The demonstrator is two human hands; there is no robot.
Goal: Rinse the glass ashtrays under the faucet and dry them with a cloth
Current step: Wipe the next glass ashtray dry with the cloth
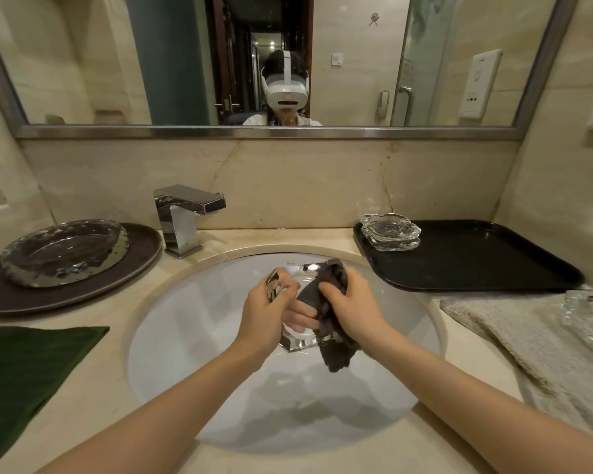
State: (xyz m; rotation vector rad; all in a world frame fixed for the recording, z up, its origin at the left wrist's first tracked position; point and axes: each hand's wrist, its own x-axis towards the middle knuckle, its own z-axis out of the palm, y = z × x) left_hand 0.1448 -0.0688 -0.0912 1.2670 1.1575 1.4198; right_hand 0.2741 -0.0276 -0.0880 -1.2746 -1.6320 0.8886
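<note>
Open basin of the sink [192, 323] below and in front of both hands. Behind its rim to the left, faucet [182, 218] overhanging. Left of sink: plate [83, 285] with large glass dish [64, 251]. Right of sink: tray [476, 258], an ashtray [391, 236] in its back corner; towel [514, 333] nearer.

a hotel-style bathroom: a white oval sink [192, 319] is set under a beige marble surface [93, 398], with a square chrome faucet [182, 217] behind it and a wide framed mirror [83, 63] on the stone-tiled wall. the mirror reflects a glass shower door [421, 59], a wall phone [383, 103] and a dark wooden door [226, 63] onto a corridor. trays [476, 265] with glass ashtrays [391, 230] and a folded towel [528, 340] suggest guest-room housekeeping.
</note>
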